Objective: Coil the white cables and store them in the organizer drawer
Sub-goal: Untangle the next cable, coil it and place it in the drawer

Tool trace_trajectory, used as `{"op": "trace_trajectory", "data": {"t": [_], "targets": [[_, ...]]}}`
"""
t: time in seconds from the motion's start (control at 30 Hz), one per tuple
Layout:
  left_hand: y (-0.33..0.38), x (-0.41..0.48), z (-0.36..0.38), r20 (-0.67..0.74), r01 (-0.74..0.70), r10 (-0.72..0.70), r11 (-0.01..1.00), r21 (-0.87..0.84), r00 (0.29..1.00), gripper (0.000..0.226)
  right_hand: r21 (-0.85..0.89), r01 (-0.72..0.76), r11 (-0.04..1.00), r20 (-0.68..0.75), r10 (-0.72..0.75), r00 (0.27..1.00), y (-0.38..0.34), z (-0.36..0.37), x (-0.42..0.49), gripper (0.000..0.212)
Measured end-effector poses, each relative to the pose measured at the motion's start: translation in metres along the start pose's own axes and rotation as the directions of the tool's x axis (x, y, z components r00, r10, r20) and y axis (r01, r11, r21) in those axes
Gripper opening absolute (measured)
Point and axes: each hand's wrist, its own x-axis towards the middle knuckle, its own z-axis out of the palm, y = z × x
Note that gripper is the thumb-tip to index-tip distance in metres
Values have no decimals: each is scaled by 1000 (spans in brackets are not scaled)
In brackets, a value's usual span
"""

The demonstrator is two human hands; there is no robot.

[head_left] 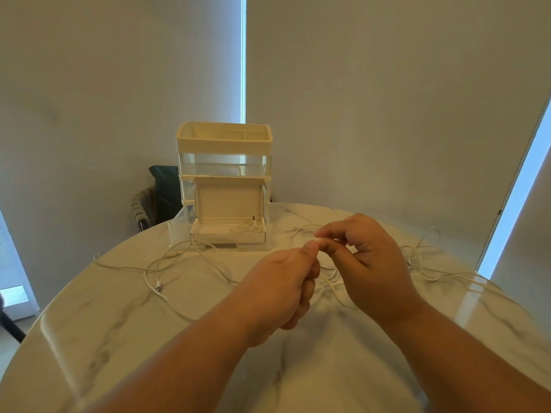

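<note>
Both hands meet above the middle of the marble table (119,338). My left hand (286,287) is closed into a fist around a thin white cable (332,283), thumb on top. My right hand (366,260) pinches the same cable's end between thumb and fingers, touching the left thumb. Loose loops of it trail beneath and to the right (429,272). Another white cable (167,263) sprawls on the table at the left, its plug (159,284) lying free. At the back stands the cream and clear organizer (224,156), its bottom drawer (176,231) pulled out.
An open white cardboard box (228,231) sits in the pulled-out drawer with a coiled cable inside. A dark chair (158,195) stands behind the table at the left. Grey blinds fill the background, with bright window strips on the right.
</note>
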Motion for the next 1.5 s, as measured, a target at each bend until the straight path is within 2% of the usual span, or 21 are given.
{"op": "trace_trajectory", "data": {"t": [0.13,0.23,0.33,0.43,0.63,0.73,0.83,0.93,1.0,1.13,1.37,1.5], "targets": [[-4,4,-4,87,-53,53,999,-8,995,41,68,-70,995,18,69,997,3,-1,0,5],[-6,7,-10,50,-108,112,992,-64,992,35,51,-86,995,86,81,993,4,1,-1,11],[-5,7,-10,93,-44,68,969,-243,993,29,80,-77,994,91,69,993,5,1,-1,10],[-7,9,-8,76,5,16,963,-268,997,23,49,-77,996,88,72,994,7,-2,2,7],[-3,8,-8,98,9,14,972,-236,995,25,45,-100,994,88,96,992,8,-6,3,7],[-3,7,-12,62,-28,34,995,-99,998,26,51,-135,990,95,129,987,7,-5,1,18],[-6,8,-17,33,-68,66,994,84,997,25,48,-144,988,93,139,986,6,-5,2,17],[-6,6,-15,58,-57,50,992,110,997,28,37,-116,993,87,112,990,4,-6,3,15],[-5,5,-11,13,-49,47,984,170,999,30,14,-104,995,93,102,990,1,-7,3,11],[-3,7,-8,-11,-35,36,996,76,999,31,8,-96,995,95,95,991,2,-11,5,9],[-6,8,-8,20,-1,1,999,40,1000,30,4,-87,996,161,85,983,7,-9,3,8],[-7,8,-11,41,36,-32,995,-92,999,28,6,-71,997,158,69,985,7,-10,4,12]]}}
